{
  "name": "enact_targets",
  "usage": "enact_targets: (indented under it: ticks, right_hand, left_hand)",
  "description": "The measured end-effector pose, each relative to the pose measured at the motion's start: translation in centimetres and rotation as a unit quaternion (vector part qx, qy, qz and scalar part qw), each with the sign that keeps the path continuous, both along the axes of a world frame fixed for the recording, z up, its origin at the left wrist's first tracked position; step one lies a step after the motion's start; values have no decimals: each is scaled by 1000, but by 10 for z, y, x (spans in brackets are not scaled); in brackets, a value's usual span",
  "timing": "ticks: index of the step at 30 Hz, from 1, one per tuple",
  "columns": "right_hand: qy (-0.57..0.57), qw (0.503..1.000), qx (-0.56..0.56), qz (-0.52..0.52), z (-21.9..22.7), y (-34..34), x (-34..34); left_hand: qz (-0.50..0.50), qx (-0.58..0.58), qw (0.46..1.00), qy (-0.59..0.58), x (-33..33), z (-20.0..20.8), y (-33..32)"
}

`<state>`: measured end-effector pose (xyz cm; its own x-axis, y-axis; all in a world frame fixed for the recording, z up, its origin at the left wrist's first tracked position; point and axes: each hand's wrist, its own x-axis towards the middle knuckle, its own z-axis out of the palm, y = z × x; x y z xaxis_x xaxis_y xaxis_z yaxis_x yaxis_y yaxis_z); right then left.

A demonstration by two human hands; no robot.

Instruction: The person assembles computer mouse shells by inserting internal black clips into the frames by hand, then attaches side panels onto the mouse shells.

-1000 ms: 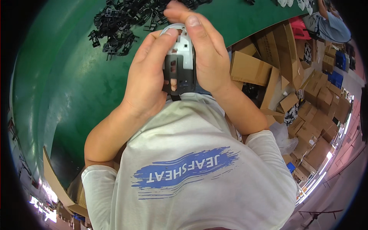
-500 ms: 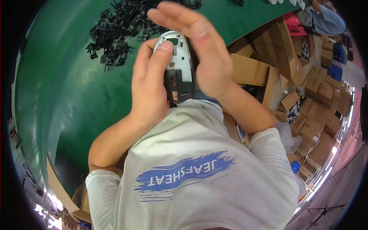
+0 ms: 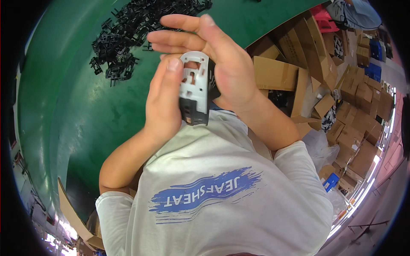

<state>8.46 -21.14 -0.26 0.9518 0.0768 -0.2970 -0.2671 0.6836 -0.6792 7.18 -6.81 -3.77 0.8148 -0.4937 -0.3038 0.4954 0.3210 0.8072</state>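
Note:
A plastic housing, light grey with cut-out openings and a black lower end (image 3: 194,91), stands upright in front of my chest. My left hand (image 3: 163,96) is closed round its left side, with the thumb along the near edge. On the other side, the palm of my right hand (image 3: 230,70) lies against or very close to the housing's dark right side. Its fingers stretch out to the left beyond the top of the housing, and its thumb points up. Beyond both hands, a heap of black plastic brackets (image 3: 124,40) lies on the green table (image 3: 85,115).
Open cardboard boxes (image 3: 277,72) stand along the table's right edge. More stacked cartons (image 3: 363,102) and blue bins (image 3: 373,77) are farther right. A clear plastic bag (image 3: 318,149) sits by my right elbow. Part of another person (image 3: 354,15) shows at the upper right.
The housing has come slightly lower and turned, so skin now shows through its openings. My right hand's fingers have spread and reach farther left, with the thumb raised. My left hand keeps its hold.

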Motion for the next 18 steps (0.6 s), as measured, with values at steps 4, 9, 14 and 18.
enact_targets:
  ticks: [4,9,14,18]
  right_hand:
    - [-81,993,-76,37,1,-2,2]
    - [-132,983,-118,36,1,-1,-1]
    - [-161,968,-192,-2,-5,8,-10]
    - [-173,954,-241,50,-10,3,-6]
  left_hand:
    - [26,-186,953,238,11,14,-4]
    - [44,-197,917,344,14,37,-3]
    - [23,-246,902,354,12,24,5]
    - [4,-286,895,341,12,14,15]
